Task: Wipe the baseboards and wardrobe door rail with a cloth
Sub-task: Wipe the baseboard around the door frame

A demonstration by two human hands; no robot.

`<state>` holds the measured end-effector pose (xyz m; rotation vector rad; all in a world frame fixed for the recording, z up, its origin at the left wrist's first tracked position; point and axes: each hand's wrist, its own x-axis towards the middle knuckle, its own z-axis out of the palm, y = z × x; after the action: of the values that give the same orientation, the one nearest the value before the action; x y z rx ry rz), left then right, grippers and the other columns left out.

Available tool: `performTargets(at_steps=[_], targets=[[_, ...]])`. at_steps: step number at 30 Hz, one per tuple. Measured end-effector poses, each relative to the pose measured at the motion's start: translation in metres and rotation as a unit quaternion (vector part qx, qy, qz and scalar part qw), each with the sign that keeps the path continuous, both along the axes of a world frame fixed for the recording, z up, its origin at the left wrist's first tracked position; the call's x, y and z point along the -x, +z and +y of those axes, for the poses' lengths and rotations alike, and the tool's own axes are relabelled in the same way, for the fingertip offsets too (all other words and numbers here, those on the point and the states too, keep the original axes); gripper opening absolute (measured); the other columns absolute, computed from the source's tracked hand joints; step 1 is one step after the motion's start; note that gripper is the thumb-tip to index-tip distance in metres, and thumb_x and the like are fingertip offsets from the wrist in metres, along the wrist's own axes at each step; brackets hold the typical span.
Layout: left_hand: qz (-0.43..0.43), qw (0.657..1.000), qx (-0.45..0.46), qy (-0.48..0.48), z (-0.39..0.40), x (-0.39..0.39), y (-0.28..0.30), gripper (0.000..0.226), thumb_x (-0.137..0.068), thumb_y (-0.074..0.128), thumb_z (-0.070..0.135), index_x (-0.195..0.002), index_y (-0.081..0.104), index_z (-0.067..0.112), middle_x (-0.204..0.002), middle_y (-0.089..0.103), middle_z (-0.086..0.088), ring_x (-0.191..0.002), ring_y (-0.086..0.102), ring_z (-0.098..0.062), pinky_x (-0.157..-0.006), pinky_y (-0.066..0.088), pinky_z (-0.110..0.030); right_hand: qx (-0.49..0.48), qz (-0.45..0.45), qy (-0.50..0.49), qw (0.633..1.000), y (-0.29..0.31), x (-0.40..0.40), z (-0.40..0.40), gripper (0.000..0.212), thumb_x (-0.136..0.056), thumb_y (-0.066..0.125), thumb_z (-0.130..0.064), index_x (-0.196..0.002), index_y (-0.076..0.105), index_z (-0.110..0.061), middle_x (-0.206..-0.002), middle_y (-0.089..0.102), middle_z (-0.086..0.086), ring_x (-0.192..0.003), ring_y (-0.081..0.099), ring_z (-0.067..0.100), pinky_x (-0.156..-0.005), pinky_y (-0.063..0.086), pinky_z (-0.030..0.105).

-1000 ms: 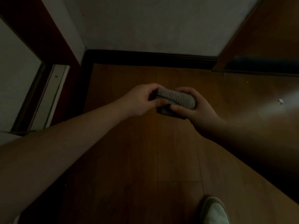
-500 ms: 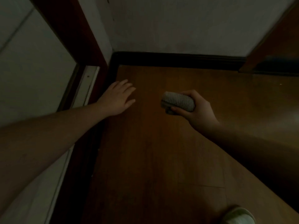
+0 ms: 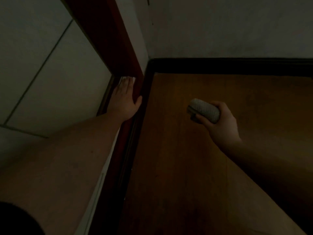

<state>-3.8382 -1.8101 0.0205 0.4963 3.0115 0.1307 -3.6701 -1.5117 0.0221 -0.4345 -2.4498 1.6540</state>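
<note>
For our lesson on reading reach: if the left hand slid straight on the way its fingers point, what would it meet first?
The left hand lies flat along the pale door rail, fingers pointing to its far end. First it would probably meet the red-brown wardrobe frame at the corner, though depth is unclear in this dim picture.

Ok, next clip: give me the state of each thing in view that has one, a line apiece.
cloth: folded into a compact roll, held off the floor.
right hand: fingers curled round the cloth, over the wooden floor.
left hand: fingers straight, lying flat on the wardrobe door rail, thumb against the red-brown frame.
baseboard: dark, untouched by the cloth.
wardrobe door: stands in its track; whether fully closed cannot be told.
</note>
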Motion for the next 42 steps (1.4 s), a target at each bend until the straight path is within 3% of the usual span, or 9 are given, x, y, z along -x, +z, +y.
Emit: performTargets(at_steps=[3,6,10,13,17,25,30,35,42], targets=[[-0.002,1.0,-0.002,0.007,0.005,0.001,-0.001,0.082,-0.102,0.033,0.055,-0.159,-0.005,0.01,-0.167,-0.002,-0.011,-0.153,0.003,-0.024,-0.124,0.003,-0.039,0.015,-0.007,-0.026,1.0,-0.012,0.025,-0.003,0.054,-0.084,0.077,-0.034,-0.129,0.047,-0.03,-0.122,0.052,-0.013,-0.105,0.055,0.002,-0.078,0.045,0.011],[-0.005,1.0,-0.006,0.012,0.003,0.0,0.001,0.082,-0.101,0.034,0.054,-0.159,-0.005,0.01,-0.167,-0.002,-0.011,-0.153,0.002,-0.023,-0.125,0.004,-0.039,0.009,-0.008,-0.02,1.0,-0.02,0.06,-0.014,0.061,-0.083,0.077,-0.035,-0.135,0.047,-0.024,-0.123,0.05,-0.014,-0.11,0.053,0.005,-0.082,0.045,0.014],[-0.002,1.0,-0.01,-0.007,0.003,0.002,-0.002,0.08,-0.102,0.033,0.053,-0.159,-0.006,0.013,-0.167,-0.002,-0.008,-0.153,0.001,-0.021,-0.125,0.005,-0.041,0.034,-0.014,-0.031,0.999,-0.031,0.116,-0.038,0.055,-0.083,0.078,-0.028,-0.129,0.049,-0.02,-0.118,0.051,-0.011,-0.11,0.055,0.008,-0.09,0.05,0.024],[0.023,0.999,-0.022,-0.027,0.001,0.003,-0.005,0.076,-0.103,0.035,0.048,-0.158,-0.006,0.015,-0.167,-0.002,-0.004,-0.153,-0.002,-0.016,-0.124,0.0,-0.035,-0.001,0.0,-0.046,0.999,-0.039,0.159,-0.058,0.048,-0.083,0.077,-0.023,-0.123,0.052,-0.015,-0.118,0.049,-0.005,-0.108,0.051,0.008,-0.094,0.047,0.027],[0.018,0.998,-0.041,-0.046,-0.001,0.003,-0.007,0.075,-0.103,0.038,0.046,-0.159,-0.001,0.015,-0.167,-0.001,-0.002,-0.152,-0.001,-0.014,-0.124,0.002,-0.036,-0.011,-0.005,-0.043,0.999,-0.058,0.209,-0.081,0.043,-0.083,0.074,-0.017,-0.12,0.055,-0.008,-0.118,0.052,0.006,-0.113,0.053,0.022,-0.098,0.045,0.035],[0.007,0.999,-0.028,-0.046,-0.003,0.005,-0.008,0.075,-0.102,0.037,0.05,-0.159,0.006,0.013,-0.166,0.001,0.0,-0.152,0.002,-0.015,-0.124,0.008,-0.038,-0.04,-0.092,-0.032,0.994,-0.077,0.273,-0.095,0.043,-0.088,0.07,-0.022,-0.125,0.053,-0.009,-0.13,0.051,0.013,-0.115,0.055,0.028,-0.092,0.042,0.03],[0.005,0.999,-0.026,-0.043,0.0,0.005,-0.006,0.077,-0.099,0.033,0.053,-0.159,0.01,0.011,-0.166,0.006,-0.002,-0.152,0.006,-0.016,-0.124,0.011,-0.039,-0.11,-0.124,-0.022,0.986,-0.072,0.278,-0.084,0.044,-0.089,0.07,-0.02,-0.127,0.05,-0.009,-0.136,0.044,0.012,-0.111,0.056,0.032,-0.087,0.043,0.033],[-0.001,0.999,-0.015,-0.041,-0.001,0.006,-0.006,0.08,-0.098,0.026,0.058,-0.159,0.006,0.011,-0.166,0.003,-0.003,-0.152,0.004,-0.015,-0.124,0.007,-0.037,-0.129,-0.128,-0.094,0.979,-0.081,0.255,-0.041,0.038,-0.089,0.068,-0.019,-0.121,0.05,-0.013,-0.137,0.043,0.008,-0.113,0.055,0.028,-0.089,0.04,0.031],[0.003,0.999,-0.02,-0.044,-0.003,0.008,-0.011,0.078,-0.1,0.029,0.056,-0.159,0.002,0.013,-0.166,-0.001,-0.002,-0.152,0.002,-0.015,-0.123,0.002,-0.035,-0.191,-0.122,-0.187,0.956,-0.084,0.212,0.051,0.045,-0.085,0.073,-0.017,-0.123,0.051,-0.011,-0.137,0.045,0.009,-0.117,0.053,0.027,-0.088,0.034,0.024]])
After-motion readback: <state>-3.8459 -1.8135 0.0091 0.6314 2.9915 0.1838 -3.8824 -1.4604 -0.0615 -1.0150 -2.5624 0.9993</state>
